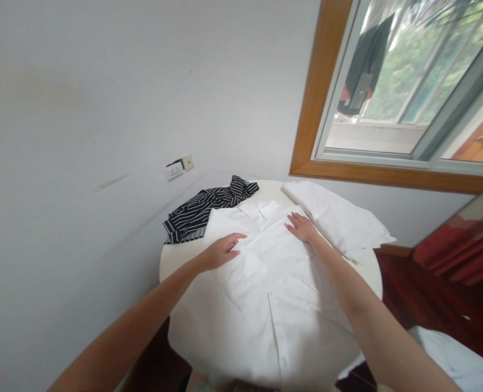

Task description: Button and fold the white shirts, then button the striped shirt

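Observation:
A white collared shirt [261,277] lies spread over the round table, its collar toward the wall and its lower part hanging over the near edge. My right hand [302,227] rests flat on the shirt near the shoulder at the right, fingers spread. Over the left part of the shirt is my left hand [222,252], thumb and fingers apart with nothing between them. Whether the left fingertips touch the cloth I cannot tell. Some creases run across the shirt's middle.
A black-and-white striped garment [208,207] lies at the table's back left. Folded white cloth [335,212] sits at the back right of the white table [170,264]. Behind are a wall socket [173,171] and a wood-framed window [306,109]. More white fabric [453,359] shows at lower right.

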Demonstrator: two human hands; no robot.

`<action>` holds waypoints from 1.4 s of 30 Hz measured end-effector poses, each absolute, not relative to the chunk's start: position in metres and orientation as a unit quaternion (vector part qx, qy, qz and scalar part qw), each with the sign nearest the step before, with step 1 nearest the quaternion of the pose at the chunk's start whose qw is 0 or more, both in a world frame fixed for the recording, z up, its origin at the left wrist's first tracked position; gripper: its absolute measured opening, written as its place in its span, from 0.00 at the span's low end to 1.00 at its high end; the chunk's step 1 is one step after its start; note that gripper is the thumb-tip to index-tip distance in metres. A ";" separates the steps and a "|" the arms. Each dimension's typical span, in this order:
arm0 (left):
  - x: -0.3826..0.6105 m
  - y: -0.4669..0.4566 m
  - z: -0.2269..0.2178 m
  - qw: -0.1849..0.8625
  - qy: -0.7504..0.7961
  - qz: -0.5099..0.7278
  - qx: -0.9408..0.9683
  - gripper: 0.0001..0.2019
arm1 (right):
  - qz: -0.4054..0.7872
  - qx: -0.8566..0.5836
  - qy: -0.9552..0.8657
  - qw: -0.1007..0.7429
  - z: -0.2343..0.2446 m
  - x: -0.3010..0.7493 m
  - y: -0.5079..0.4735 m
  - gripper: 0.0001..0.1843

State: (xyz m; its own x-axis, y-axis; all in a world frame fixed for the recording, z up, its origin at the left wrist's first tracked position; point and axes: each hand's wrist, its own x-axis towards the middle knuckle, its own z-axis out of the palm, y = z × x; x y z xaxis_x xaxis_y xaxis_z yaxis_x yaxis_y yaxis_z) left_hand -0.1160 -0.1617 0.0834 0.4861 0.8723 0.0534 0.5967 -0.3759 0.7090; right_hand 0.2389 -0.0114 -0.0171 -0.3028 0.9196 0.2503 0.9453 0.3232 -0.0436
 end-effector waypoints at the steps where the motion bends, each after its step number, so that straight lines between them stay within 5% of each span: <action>1: -0.122 -0.165 0.087 0.353 0.452 0.213 0.791 0.22 | -0.056 -0.578 -0.806 0.115 -0.017 0.239 -0.012 0.35; 10: -0.175 -0.205 0.099 0.558 0.382 0.051 0.735 0.19 | -0.047 -0.572 -0.810 0.121 -0.015 0.239 -0.013 0.35; 14: -0.176 -0.211 0.089 0.604 0.390 -0.028 0.695 0.25 | -0.040 -0.576 -0.808 0.120 -0.013 0.239 -0.015 0.35; 27: -0.074 -0.185 0.043 0.020 0.378 0.183 0.907 0.20 | -0.049 -0.573 -0.809 0.119 -0.014 0.239 -0.015 0.34; 32: -0.075 -0.185 0.016 -0.019 0.392 0.152 0.907 0.24 | -0.060 -0.571 -0.809 0.124 -0.014 0.237 -0.015 0.33; 42: -0.078 -0.187 0.027 -0.004 0.385 0.086 0.919 0.33 | -0.055 -0.597 -0.795 0.090 0.006 0.216 -0.031 0.30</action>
State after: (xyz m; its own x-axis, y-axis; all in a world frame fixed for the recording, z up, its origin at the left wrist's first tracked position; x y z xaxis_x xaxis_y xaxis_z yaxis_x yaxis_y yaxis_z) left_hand -0.0784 -0.1871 0.0272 0.6888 0.7070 0.1606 0.7085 -0.7033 0.0576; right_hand 0.2155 -0.0310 0.0059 -0.2713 0.9394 0.2097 0.9594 0.2815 -0.0196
